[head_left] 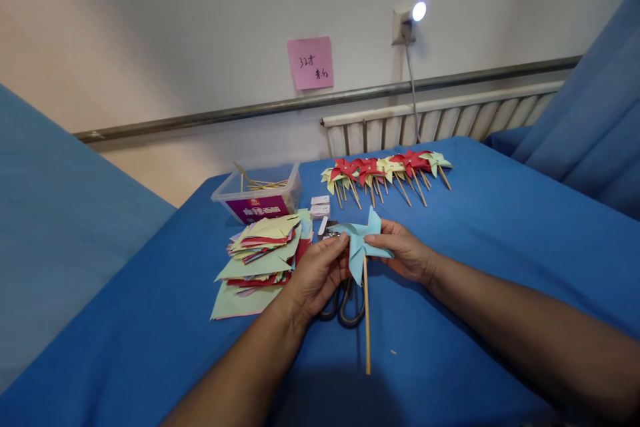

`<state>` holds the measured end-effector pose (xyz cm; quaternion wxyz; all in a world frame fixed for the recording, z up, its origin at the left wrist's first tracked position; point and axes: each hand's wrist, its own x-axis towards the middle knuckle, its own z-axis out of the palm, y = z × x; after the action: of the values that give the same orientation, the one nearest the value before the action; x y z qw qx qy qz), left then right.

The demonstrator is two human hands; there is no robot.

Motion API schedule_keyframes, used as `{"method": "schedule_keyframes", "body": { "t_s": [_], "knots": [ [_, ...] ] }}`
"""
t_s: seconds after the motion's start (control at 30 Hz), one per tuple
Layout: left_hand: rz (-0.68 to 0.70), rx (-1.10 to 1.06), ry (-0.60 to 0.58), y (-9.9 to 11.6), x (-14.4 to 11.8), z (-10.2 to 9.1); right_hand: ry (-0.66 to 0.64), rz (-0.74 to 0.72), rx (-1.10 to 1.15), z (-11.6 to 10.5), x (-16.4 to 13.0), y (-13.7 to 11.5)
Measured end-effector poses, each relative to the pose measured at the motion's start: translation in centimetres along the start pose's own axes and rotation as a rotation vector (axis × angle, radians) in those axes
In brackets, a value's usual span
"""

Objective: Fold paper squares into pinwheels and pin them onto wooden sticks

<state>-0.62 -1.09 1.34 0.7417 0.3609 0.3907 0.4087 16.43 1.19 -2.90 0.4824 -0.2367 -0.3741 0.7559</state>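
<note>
A pink sticky note [311, 63] on the wall bears handwriting beginning "32"; the plastic box's [257, 192] purple label is unreadable.

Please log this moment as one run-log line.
left hand: on pinwheel | right hand: on pinwheel | blue pinwheel: above scissors

Open blue counter [500, 227] along right edge and near left corner: free passage. Obstructed at centre-left by paper stack [260, 260], scissors [345, 307] beneath hands. Blocked along far edge by plastic box [257, 197], staple boxes [320, 205], finished pinwheel row [385, 170].
</note>
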Motion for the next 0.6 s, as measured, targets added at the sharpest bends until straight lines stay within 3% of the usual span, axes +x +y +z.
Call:
{"method": "schedule_keyframes", "body": {
  "t_s": [0.6],
  "knots": [
    [-0.008, 0.046, 0.152, -0.84, 0.39, -0.37, 0.044, -0.018, -0.049, -0.31, 0.42, 0.77]
  ]
}}
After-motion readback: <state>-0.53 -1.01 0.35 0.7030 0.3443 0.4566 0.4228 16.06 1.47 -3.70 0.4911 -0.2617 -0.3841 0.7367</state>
